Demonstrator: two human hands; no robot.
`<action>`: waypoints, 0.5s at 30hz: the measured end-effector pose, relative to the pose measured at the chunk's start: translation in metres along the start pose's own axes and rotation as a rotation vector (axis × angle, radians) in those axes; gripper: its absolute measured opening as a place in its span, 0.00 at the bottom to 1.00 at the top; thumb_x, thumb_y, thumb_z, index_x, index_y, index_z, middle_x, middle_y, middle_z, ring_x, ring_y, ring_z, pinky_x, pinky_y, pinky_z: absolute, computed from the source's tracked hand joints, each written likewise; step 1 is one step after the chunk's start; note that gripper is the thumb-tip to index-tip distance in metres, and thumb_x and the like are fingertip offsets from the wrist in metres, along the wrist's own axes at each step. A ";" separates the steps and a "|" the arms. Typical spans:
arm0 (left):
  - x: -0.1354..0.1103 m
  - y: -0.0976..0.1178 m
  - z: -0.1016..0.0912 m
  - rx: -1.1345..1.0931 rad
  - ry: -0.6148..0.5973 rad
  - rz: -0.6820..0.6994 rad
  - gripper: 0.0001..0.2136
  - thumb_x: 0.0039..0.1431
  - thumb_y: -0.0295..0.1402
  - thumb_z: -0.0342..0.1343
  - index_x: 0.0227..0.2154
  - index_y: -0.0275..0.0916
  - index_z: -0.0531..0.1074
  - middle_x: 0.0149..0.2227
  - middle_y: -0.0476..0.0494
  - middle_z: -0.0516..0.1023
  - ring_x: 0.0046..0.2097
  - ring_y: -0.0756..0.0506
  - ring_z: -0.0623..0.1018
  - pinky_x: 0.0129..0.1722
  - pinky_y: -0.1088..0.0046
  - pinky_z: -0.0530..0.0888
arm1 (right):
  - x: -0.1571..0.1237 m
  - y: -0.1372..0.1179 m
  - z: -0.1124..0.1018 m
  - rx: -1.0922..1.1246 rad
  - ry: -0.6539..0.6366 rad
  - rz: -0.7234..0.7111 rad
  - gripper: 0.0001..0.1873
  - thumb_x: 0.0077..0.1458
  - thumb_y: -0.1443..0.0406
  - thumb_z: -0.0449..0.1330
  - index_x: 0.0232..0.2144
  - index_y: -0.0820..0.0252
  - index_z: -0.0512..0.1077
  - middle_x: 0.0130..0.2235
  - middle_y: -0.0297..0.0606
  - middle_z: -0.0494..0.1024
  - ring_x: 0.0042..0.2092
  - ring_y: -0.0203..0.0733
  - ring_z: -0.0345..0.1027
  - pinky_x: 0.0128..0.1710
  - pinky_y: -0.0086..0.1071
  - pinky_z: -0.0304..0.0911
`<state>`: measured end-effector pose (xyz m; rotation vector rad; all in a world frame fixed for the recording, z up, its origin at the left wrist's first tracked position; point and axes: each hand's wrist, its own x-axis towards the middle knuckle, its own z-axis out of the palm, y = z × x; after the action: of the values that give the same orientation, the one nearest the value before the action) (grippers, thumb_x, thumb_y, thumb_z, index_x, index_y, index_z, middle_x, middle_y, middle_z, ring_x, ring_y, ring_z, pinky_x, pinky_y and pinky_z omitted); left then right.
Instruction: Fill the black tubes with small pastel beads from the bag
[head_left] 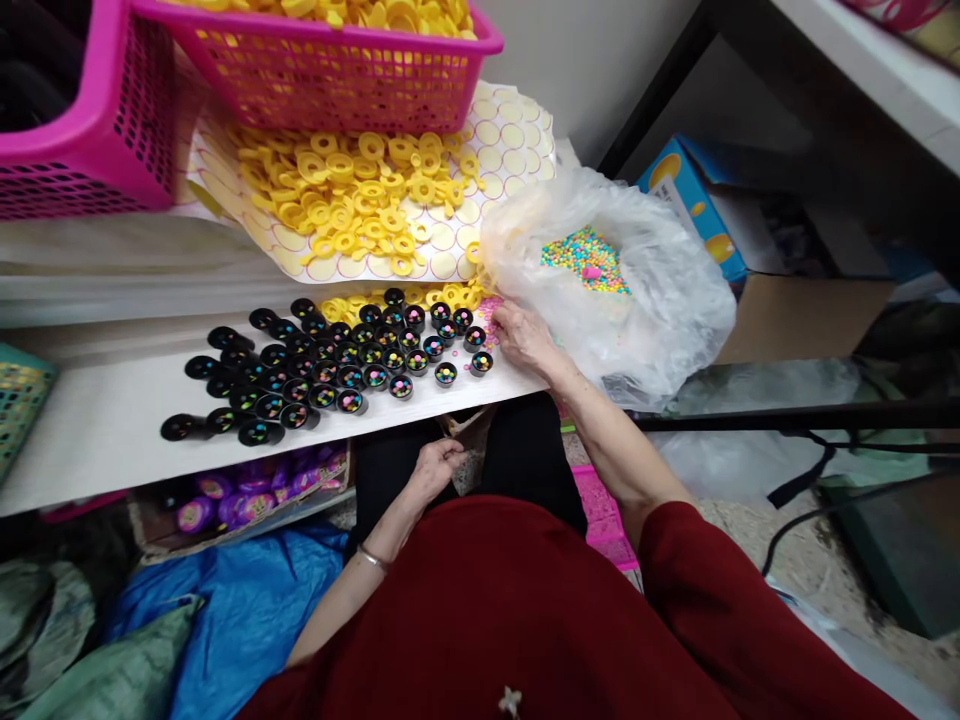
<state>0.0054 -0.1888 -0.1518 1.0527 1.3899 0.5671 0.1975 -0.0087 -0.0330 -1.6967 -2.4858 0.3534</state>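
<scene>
Head view, only 1 available. Have right hand (527, 338) reaching to right part of white bench (97, 420), fingers bent, tips down at small pile of pink beads (489, 312). Narrow grip there, thumb close to fingers; can't tell if pinching a bead. Have left hand (433, 472) low at near side, over dark-trousered lap, fingers curled in; can't tell if holding anything. Bangle (373, 558) on left wrist.

See black cups (289, 372) standing in loose cluster on bench, left of right hand, many with coloured beads inside. A few stray pink beads between cups and right hand.

Just right of right hand: clear plastic bag (660, 270), open, with mixed coloured beads (577, 250) and 1 pink piece (592, 272) on top.

Far side: yellow ring-shaped pieces (360, 190) heaped on sheet printed with circles (517, 130), more behind cups. Beyond, pink basket (352, 85) full of the same. At far left, 2nd pink basket (139, 130) with dark contents.

Under bench, near left: purple items (247, 490) in box, blue plastic sheet (247, 590) beside. Far right: open blue carton (694, 210).
</scene>
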 end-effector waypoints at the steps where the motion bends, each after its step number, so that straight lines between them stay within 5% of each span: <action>1: 0.000 0.000 0.000 0.002 -0.001 0.001 0.12 0.45 0.41 0.57 0.25 0.36 0.75 0.23 0.50 0.70 0.28 0.50 0.67 0.30 0.73 0.64 | 0.002 0.001 0.000 0.007 -0.002 0.004 0.14 0.56 0.73 0.49 0.40 0.61 0.71 0.45 0.48 0.75 0.43 0.48 0.67 0.41 0.38 0.63; 9: 0.001 0.001 0.000 0.020 -0.012 0.005 0.12 0.46 0.41 0.57 0.26 0.36 0.75 0.22 0.50 0.69 0.26 0.50 0.66 0.29 0.73 0.63 | 0.003 0.003 0.000 0.146 0.024 0.027 0.13 0.50 0.73 0.50 0.35 0.61 0.71 0.42 0.46 0.74 0.40 0.46 0.66 0.38 0.37 0.61; 15: -0.004 0.011 -0.003 0.009 -0.023 0.045 0.09 0.46 0.38 0.58 0.24 0.36 0.76 0.26 0.48 0.72 0.29 0.50 0.68 0.32 0.72 0.65 | 0.004 0.006 0.001 0.526 0.295 0.065 0.05 0.51 0.67 0.52 0.26 0.58 0.66 0.32 0.37 0.71 0.37 0.41 0.63 0.39 0.35 0.60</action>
<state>0.0044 -0.1861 -0.1403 1.0970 1.3529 0.5799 0.2012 -0.0032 -0.0358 -1.4833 -1.9135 0.6430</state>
